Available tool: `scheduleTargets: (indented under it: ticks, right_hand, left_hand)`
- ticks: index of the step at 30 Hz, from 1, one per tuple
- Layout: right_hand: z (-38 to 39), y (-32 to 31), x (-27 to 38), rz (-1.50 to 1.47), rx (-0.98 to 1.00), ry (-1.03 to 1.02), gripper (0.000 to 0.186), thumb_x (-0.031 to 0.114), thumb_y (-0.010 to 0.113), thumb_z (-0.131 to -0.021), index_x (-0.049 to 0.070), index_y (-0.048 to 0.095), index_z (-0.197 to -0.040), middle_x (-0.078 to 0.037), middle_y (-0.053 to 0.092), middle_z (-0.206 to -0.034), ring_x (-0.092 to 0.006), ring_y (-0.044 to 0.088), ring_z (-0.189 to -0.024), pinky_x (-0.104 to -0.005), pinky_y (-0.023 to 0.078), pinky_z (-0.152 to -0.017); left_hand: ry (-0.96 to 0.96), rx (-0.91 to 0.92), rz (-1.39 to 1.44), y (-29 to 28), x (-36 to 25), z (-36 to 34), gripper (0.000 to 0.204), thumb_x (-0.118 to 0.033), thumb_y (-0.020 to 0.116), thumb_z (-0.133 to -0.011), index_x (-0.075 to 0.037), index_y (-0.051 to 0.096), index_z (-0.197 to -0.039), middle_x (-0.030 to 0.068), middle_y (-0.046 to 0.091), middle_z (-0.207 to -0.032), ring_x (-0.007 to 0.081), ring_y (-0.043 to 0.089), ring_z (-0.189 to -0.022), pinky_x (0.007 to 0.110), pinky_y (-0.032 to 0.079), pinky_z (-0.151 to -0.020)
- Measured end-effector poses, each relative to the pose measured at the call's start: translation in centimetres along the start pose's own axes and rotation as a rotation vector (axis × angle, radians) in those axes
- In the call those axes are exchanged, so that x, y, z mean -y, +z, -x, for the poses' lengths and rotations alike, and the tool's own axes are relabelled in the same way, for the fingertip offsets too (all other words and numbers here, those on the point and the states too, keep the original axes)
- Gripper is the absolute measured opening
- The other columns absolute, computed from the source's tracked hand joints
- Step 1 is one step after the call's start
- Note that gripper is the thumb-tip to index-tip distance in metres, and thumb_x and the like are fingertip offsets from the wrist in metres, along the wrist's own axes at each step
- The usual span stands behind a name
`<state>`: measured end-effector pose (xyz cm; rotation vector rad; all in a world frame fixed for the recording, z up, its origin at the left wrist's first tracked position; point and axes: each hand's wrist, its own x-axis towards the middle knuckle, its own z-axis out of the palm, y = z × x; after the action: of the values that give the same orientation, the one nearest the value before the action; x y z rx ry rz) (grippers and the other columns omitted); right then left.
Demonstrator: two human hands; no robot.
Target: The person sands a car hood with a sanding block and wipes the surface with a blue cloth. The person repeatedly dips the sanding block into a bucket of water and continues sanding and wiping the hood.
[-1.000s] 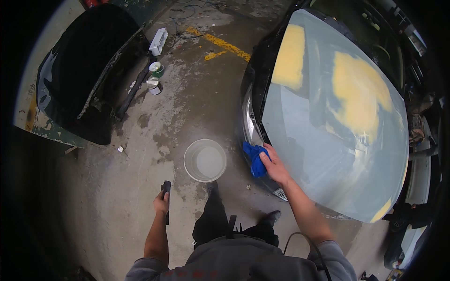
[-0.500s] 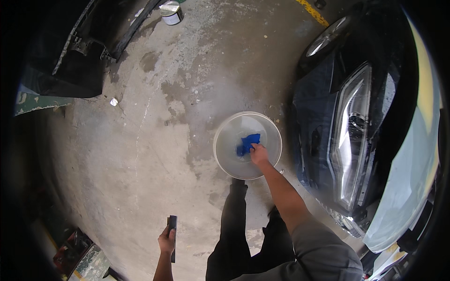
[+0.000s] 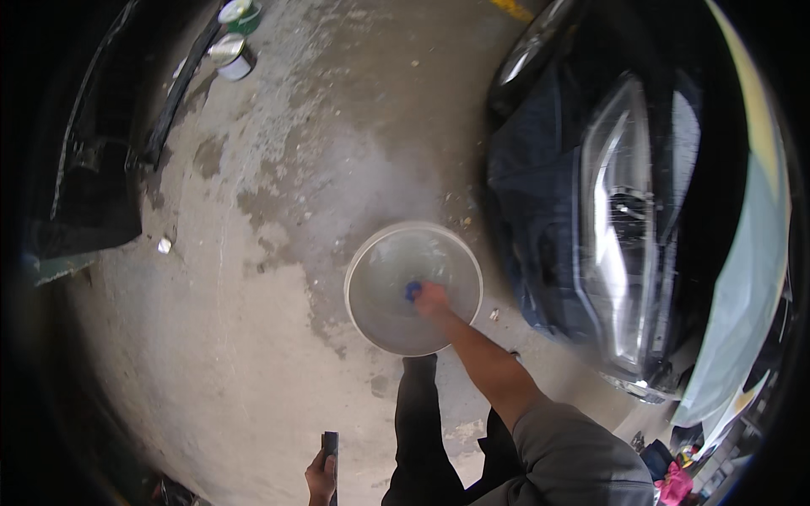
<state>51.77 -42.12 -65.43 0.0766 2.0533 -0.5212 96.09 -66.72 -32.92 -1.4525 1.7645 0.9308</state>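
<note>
My right hand (image 3: 431, 298) is closed around a blue cloth (image 3: 413, 291), bunched up small, and is down inside a round, pale bucket (image 3: 368, 319) of cloudy water. Much of the cloth is hidden by the fingers. Low in the picture, away from the bucket, my left hand (image 3: 320, 479) grips a long, narrow dark block (image 3: 330, 444), held upright at my left side. Its lower end runs toward the picture's bottom edge.
Close on the right stands a dark car front with a headlight (image 3: 620, 219) and a pale, patchy panel (image 3: 742, 278). A metal can (image 3: 234, 61) and a green tub (image 3: 240, 15) sit far left, beside a black bumper-like part (image 3: 89, 194). The floor is stained concrete (image 3: 228, 337).
The blue cloth, spread out before, is now bunched in my right hand and lower in the bucket. My left hand with the block shows nearer the bottom edge. The whole view has shifted.
</note>
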Motion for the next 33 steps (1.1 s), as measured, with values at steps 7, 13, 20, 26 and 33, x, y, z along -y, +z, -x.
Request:
scheduleTargets:
  ticks: [7, 13, 20, 26, 33]
  right_hand:
    - [32.5, -29.8, 5.1, -0.525, -0.180, -0.357, 0.026, 0.026, 0.067, -0.112, 0.003, 0.071, -0.122, -0.015, 0.079, -0.103, -0.0265, 0.078, -0.097, -0.0431, 0.062, -0.087]
    - [60.3, -56.6, 0.6, -1.180, -0.499, -0.776, 0.026, 0.021, 0.062, -0.117, 0.000, 0.067, -0.132, -0.008, 0.076, -0.118, -0.0164, 0.075, -0.105, -0.0358, 0.063, -0.097]
    - [66.1, -68.5, -18.0, -1.305, -1.053, -0.664, 0.040, 0.025, 0.071, -0.110, 0.002, 0.066, -0.142, -0.014, 0.078, -0.123, -0.0274, 0.077, -0.111, -0.0425, 0.061, -0.106]
    - [59.5, -69.9, -26.7, -0.141, -1.444, -0.061, 0.066, 0.029, 0.087, -0.092, 0.005, 0.064, -0.150, -0.026, 0.066, -0.144, -0.0464, 0.063, -0.134, -0.0500, 0.053, -0.115]
    - [50.2, -79.8, -26.7, 0.375, -1.289, -0.163, 0.064, 0.056, 0.067, -0.104, 0.034, 0.058, -0.163, -0.015, 0.050, -0.171, -0.0424, 0.039, -0.161, -0.0631, 0.034, -0.129]
  left_hand:
    - [0.357, 0.148, 0.196, -5.3, -22.8, 9.7, 0.051, -0.032, 0.062, -0.116, 0.000, 0.066, -0.155, 0.0176, 0.075, -0.147, 0.0262, 0.068, -0.135, 0.040, 0.052, -0.116]
    - [0.601, 0.057, 0.071, -9.4, -36.2, 12.7, 0.053, -0.034, 0.064, -0.115, -0.002, 0.065, -0.157, 0.0175, 0.073, -0.148, 0.0271, 0.067, -0.135, 0.041, 0.052, -0.115]
    - [0.713, 0.025, 0.007, -7.9, -43.3, 18.0, 0.055, -0.037, 0.066, -0.114, -0.004, 0.064, -0.159, 0.0173, 0.071, -0.151, 0.0282, 0.065, -0.136, 0.042, 0.052, -0.113]
    - [0.810, 0.033, 0.018, -5.8, -38.9, 14.6, 0.055, -0.039, 0.067, -0.114, -0.002, 0.067, -0.154, 0.0201, 0.074, -0.145, 0.0287, 0.067, -0.133, 0.044, 0.055, -0.109]
    - [0.628, 0.024, -0.336, -4.0, -40.4, 18.6, 0.055, -0.040, 0.069, -0.113, 0.000, 0.070, -0.151, 0.0183, 0.077, -0.139, 0.0276, 0.069, -0.128, 0.043, 0.055, -0.108]
